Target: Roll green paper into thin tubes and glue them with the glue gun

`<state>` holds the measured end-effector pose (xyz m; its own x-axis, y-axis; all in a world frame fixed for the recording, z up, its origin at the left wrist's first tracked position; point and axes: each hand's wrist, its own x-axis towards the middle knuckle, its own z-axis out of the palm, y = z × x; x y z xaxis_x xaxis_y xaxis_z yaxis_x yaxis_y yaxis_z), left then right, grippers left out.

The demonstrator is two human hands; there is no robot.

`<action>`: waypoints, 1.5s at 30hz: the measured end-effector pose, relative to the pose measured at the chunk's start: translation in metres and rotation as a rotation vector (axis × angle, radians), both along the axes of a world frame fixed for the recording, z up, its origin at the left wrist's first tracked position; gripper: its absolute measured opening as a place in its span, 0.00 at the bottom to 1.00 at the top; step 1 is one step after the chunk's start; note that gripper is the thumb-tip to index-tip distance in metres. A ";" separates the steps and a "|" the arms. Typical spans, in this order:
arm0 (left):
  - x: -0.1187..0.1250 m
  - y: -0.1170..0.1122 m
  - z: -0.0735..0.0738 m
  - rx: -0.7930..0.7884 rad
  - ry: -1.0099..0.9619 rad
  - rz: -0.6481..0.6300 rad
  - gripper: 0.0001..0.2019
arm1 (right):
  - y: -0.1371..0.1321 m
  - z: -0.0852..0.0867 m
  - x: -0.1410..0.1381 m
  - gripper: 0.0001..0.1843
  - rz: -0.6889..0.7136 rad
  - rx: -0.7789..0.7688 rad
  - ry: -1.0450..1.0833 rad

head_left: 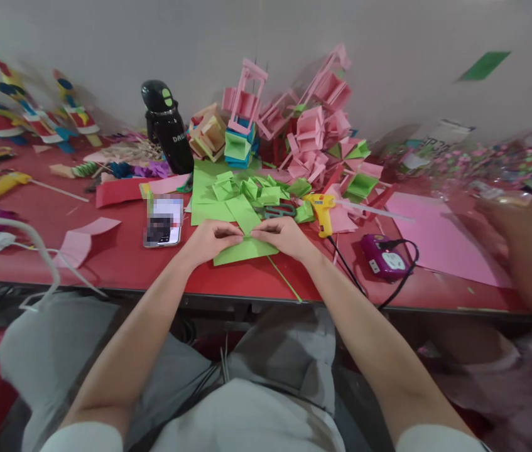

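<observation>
Both hands pinch a light green paper strip (243, 212) near the table's front edge. My left hand (212, 240) is closed on its left side, thumb and fingertips together. From the other side my right hand (286, 236) grips it the same way, the fingertips almost meeting. Beneath the hands lies a flat piece of green paper (245, 252). Just beyond are folded green paper pieces (266, 190), a pair of scissors (279, 211) and a larger green sheet (204, 212). A yellow glue gun (323, 215) rests to the right of my right hand.
A phone (164, 221) and a black bottle (171, 132) stand left of the green paper. Pink folded paper structures (310, 129) pile up at the back. On the right are a purple power socket (385, 257), pink paper (445, 242) and another person's blurred arm (524, 251).
</observation>
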<state>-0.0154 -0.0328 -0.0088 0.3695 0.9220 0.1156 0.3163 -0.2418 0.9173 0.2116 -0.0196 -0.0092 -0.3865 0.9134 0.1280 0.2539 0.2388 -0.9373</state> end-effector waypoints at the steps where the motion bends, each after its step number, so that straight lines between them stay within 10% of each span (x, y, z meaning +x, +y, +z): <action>1: 0.000 0.000 0.001 -0.002 -0.002 0.003 0.12 | 0.000 0.001 0.000 0.22 -0.001 0.001 -0.009; 45: -0.007 0.003 0.001 -0.224 -0.241 0.193 0.18 | 0.002 -0.003 0.003 0.18 -0.025 0.013 0.066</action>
